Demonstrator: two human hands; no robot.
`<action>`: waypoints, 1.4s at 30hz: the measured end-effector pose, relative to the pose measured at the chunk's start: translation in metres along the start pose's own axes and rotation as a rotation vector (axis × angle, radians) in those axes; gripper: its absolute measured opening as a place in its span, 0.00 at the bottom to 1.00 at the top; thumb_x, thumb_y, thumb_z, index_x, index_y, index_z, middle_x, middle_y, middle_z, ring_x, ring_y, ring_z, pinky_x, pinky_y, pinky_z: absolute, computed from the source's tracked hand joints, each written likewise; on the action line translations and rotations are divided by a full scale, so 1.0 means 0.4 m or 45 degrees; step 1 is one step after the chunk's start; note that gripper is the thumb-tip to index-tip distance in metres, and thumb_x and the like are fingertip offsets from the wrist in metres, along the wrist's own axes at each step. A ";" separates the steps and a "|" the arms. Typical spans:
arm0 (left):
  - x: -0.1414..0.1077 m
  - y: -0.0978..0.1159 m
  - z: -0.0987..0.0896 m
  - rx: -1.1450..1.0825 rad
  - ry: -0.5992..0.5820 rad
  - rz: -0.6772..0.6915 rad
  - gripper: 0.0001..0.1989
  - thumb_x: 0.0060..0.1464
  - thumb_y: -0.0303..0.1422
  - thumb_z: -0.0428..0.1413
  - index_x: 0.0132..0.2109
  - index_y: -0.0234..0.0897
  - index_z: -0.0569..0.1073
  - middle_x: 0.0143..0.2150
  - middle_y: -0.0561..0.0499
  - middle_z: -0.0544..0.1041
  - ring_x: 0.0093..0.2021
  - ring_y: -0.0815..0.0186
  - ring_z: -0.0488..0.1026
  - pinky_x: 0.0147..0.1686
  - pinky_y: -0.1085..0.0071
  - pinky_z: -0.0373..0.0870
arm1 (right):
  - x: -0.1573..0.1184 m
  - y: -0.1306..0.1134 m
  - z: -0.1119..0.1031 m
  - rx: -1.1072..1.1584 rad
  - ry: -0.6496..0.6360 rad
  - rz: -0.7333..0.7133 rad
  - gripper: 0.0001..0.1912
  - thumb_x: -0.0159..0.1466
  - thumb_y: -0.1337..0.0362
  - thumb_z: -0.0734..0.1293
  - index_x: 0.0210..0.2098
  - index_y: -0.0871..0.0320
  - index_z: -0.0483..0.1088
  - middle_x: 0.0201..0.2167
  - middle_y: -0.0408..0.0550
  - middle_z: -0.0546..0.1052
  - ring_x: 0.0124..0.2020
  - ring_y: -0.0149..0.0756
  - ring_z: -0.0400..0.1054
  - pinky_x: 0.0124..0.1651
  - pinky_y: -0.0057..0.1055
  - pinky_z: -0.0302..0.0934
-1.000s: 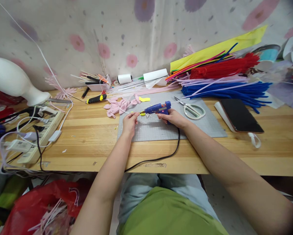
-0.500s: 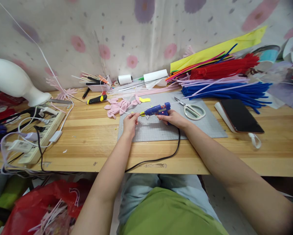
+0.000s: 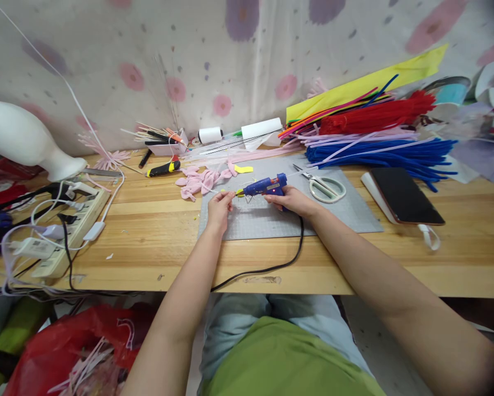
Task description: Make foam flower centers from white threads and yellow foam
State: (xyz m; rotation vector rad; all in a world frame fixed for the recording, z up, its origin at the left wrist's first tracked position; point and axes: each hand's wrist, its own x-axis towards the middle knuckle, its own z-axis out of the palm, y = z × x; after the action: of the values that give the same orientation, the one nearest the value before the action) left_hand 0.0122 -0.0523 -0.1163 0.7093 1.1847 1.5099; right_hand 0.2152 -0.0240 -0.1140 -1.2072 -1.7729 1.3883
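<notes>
My right hand [image 3: 290, 201] is wrapped round the handle of a blue hot glue gun [image 3: 265, 186], which has a small red light lit and points left. Its yellow-tipped nozzle [image 3: 239, 192] reaches the fingers of my left hand [image 3: 221, 208]. Those fingers are pinched on a thin white stem [image 3: 209, 189]; its far end, by the nozzle, is too small to make out. Both hands are over a grey cutting mat [image 3: 263, 225]. Pink fuzzy pieces [image 3: 199, 181] and a yellow strip [image 3: 243, 169] lie just beyond. White-handled scissors [image 3: 328, 188] rest to the right.
The gun's black cord [image 3: 267, 269] runs over the table's front edge. A power strip [image 3: 61, 258] with tangled cables and a white foam head [image 3: 20, 137] stand left. A utility knife [image 3: 163, 168], blue pipe cleaners [image 3: 378, 154], red pipe cleaners [image 3: 374, 117] and a phone [image 3: 407, 195] lie around.
</notes>
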 end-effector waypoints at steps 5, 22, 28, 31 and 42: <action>0.002 -0.003 -0.002 0.002 0.005 0.007 0.10 0.33 0.31 0.63 0.25 0.32 0.71 0.18 0.58 0.64 0.17 0.79 0.57 0.17 0.79 0.50 | -0.004 0.001 -0.015 0.044 0.021 -0.027 0.22 0.50 0.46 0.68 0.26 0.60 0.66 0.14 0.38 0.63 0.18 0.25 0.55 0.23 0.27 0.48; -0.003 -0.011 0.002 0.003 -0.137 -0.001 0.11 0.49 0.38 0.56 0.29 0.34 0.66 0.20 0.57 0.64 0.19 0.78 0.59 0.15 0.81 0.52 | 0.072 0.070 -0.078 -0.742 0.873 0.054 0.25 0.52 0.51 0.66 0.44 0.61 0.66 0.43 0.60 0.71 0.44 0.48 0.65 0.44 0.42 0.57; -0.006 -0.002 0.006 -0.092 -0.108 -0.016 0.12 0.42 0.36 0.62 0.29 0.34 0.67 0.24 0.57 0.65 0.19 0.80 0.55 0.14 0.82 0.45 | 0.014 0.019 -0.083 -0.794 1.166 0.077 0.19 0.53 0.47 0.63 0.32 0.58 0.65 0.27 0.49 0.71 0.32 0.40 0.64 0.35 0.33 0.54; -0.007 0.004 0.005 -0.121 -0.074 -0.024 0.13 0.39 0.34 0.63 0.30 0.34 0.68 0.24 0.58 0.65 0.18 0.81 0.53 0.14 0.81 0.43 | -0.008 0.002 -0.084 -0.810 1.127 0.125 0.19 0.56 0.49 0.59 0.19 0.56 0.60 0.16 0.44 0.64 0.24 0.35 0.60 0.28 0.30 0.47; -0.016 -0.008 0.017 0.008 -0.166 0.000 0.15 0.36 0.36 0.64 0.30 0.33 0.71 0.19 0.59 0.61 0.18 0.80 0.52 0.16 0.80 0.44 | 0.017 -0.049 0.090 0.110 0.070 -0.221 0.17 0.53 0.50 0.65 0.35 0.56 0.68 0.33 0.45 0.72 0.24 0.26 0.60 0.25 0.26 0.53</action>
State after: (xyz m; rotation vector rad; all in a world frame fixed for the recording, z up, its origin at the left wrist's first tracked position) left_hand 0.0211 -0.0562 -0.1162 0.8003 1.0913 1.4380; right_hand 0.1758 -0.0343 -0.1063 -1.0113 -1.7177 1.3051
